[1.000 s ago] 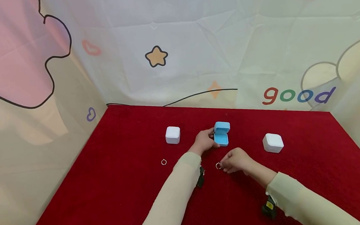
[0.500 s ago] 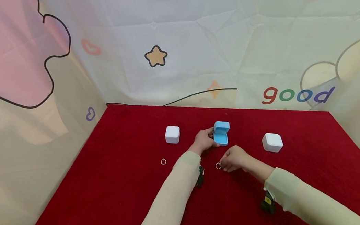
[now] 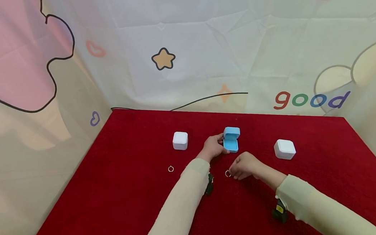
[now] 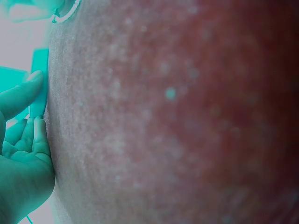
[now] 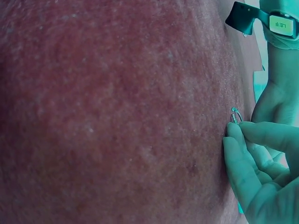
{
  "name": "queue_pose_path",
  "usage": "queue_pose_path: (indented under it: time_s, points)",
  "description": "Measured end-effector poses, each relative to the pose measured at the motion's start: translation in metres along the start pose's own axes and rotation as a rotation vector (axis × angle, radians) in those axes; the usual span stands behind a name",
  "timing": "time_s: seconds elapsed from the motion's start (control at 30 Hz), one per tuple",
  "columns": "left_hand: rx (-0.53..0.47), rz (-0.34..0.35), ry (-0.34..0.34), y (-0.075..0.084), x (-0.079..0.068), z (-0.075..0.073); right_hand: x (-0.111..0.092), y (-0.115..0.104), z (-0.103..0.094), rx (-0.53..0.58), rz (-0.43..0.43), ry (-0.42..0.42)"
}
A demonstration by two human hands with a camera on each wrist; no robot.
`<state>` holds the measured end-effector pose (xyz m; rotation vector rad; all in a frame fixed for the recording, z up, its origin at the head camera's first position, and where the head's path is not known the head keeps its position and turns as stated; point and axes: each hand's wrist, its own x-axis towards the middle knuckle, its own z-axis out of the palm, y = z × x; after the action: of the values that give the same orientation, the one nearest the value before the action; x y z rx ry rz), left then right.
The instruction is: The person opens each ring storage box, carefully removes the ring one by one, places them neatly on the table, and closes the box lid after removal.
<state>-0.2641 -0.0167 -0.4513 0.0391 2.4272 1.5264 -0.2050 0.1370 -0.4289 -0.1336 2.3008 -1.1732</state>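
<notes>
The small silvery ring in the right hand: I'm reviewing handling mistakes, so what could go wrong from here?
The right hand pinches the small silvery ring only by its edge, so it might slip. The left hand grips the open light-blue square box from one side, so bumping might tip it.

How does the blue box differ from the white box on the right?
The blue box stands open with its lid raised; the white box looks closed. The left hand holds the blue box, while no hand touches the white box. Both sit on the red surface.
</notes>
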Motion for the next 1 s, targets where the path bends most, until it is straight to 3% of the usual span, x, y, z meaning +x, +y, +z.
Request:
queue_pose_path:
  time_s: [0.43, 1.0]
  points:
    - [-0.003, 0.0, 0.003, -0.003, 0.003, 0.002, 0.001, -0.003, 0.001, -0.021, -0.014, 0.002]
    - [0.013, 0.008, -0.012, -0.003, 0.004, 0.0, 0.009, -0.007, -0.005, -0.002, 0.075, -0.07]
